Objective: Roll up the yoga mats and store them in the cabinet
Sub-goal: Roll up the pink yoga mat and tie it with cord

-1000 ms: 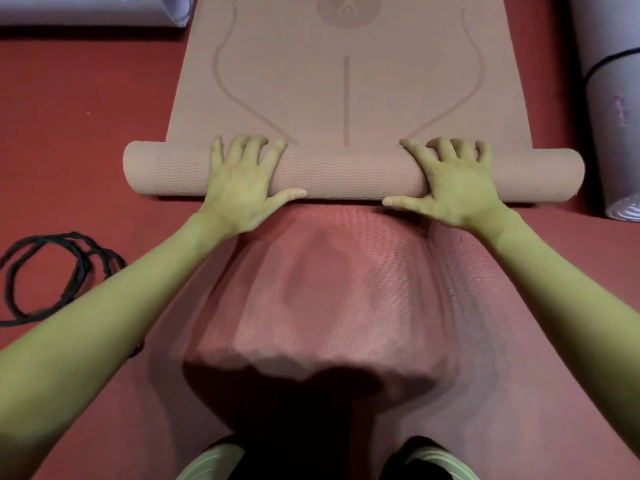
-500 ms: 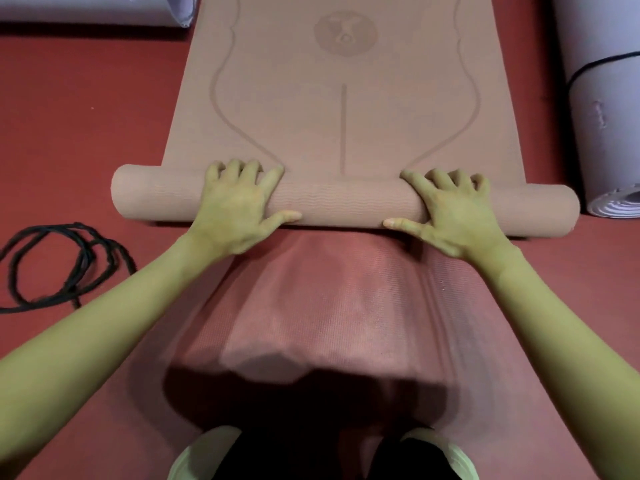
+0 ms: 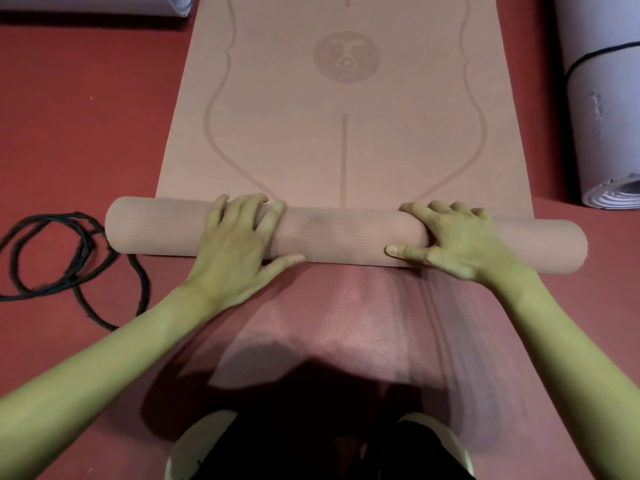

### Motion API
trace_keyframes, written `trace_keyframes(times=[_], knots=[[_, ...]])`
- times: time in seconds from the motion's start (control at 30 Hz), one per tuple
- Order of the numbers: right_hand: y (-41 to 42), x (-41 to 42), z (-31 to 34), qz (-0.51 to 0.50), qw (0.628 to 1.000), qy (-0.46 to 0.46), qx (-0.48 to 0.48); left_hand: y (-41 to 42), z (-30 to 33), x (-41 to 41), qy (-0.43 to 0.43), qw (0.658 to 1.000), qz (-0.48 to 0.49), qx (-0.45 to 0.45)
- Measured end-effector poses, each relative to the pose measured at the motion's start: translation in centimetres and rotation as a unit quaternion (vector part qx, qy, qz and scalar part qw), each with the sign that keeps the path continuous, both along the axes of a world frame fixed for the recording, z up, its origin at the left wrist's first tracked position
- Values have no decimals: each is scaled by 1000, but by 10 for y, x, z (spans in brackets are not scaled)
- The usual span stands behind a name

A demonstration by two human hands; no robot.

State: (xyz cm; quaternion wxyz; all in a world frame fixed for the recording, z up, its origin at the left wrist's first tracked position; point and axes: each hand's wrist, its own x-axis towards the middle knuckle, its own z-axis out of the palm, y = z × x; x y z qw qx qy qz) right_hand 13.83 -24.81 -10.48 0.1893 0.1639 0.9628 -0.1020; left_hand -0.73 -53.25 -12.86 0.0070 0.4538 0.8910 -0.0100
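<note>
Rolled further up since earlier, tan yoga mat (image 3: 346, 233) roll looks fatter (logo circle now nearer). Left hand (image 3: 239, 244) and right hand (image 3: 457, 240) press it, fingers spread flat, well apart.

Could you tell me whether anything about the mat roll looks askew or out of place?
The roll sits skewed: its right end lies nearer the person than its left. A black cord lies loose on the floor beside its left end.

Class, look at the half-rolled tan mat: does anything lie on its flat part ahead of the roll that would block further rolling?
Nothing visible does. Left hand and right hand press on the roll; the flat stretch ahead shows only printed lines. The black cord lies off left.
</note>
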Motion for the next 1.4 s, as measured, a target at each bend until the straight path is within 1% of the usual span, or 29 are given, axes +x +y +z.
trace_keyframes(times=[0.07,0.17,0.27,0.33,0.43,0.5,0.53,0.57,0.63,0.7,0.8,0.87,0.93,1.0,1.07,1.1,1.13,1.2,1.27,1.4], knots=[[3,-6,3,-10,999,-25,-29,1,-4,-1,18,999,-16,-24],[7,-16,5,-22,997,-54,-50,4,-9,-13,36,998,-37,-35],[8,-18,7,-25,998,-35,-54,11,-7,-28,26,997,-62,-26],[2,-12,1,10,1000,-6,-10,17,-2,-42,3,996,-74,-41],[-10,-2,-17,61,993,74,73,28,6,-61,-61,993,-76,-66],[-8,-6,-20,60,989,101,87,32,9,-67,-90,991,-75,-70],[-5,-10,-19,54,991,91,83,32,10,-67,-91,992,-74,-54],[-2,-15,-17,45,993,76,76,32,10,-64,-79,994,-75,-23],[5,-25,-11,33,997,43,58,29,6,-53,-25,995,-83,40],[11,-35,-6,28,999,16,31,28,-2,-43,19,996,-78,35],[14,-42,-1,27,999,5,17,31,-9,-41,30,997,-69,4],[11,-39,-2,3,999,27,22,35,-6,-50,12,997,-71,-5],[5,-32,-5,-20,996,76,38,42,2,-62,-27,997,-65,-23],[-2,-26,-11,-19,990,123,64,50,8,-74,-70,994,-56,-54],[-3,-25,-19,-3,988,132,85,55,12,-82,-106,991,-60,-59],[-1,-27,-21,0,988,126,90,55,13,-83,-108,991,-65,-41],[1,-30,-22,-2,989,118,92,53,13,-82,-94,993,-73,-12],[7,-41,-18,-17,991,97,86,48,6,-75,-30,995,-87,31],[14,-51,-13,-27,995,71,60,45,-4,-68,16,997,-76,30],[22,-62,-7,-35,997,55,32,49,-11,-72,29,998,-57,5]])
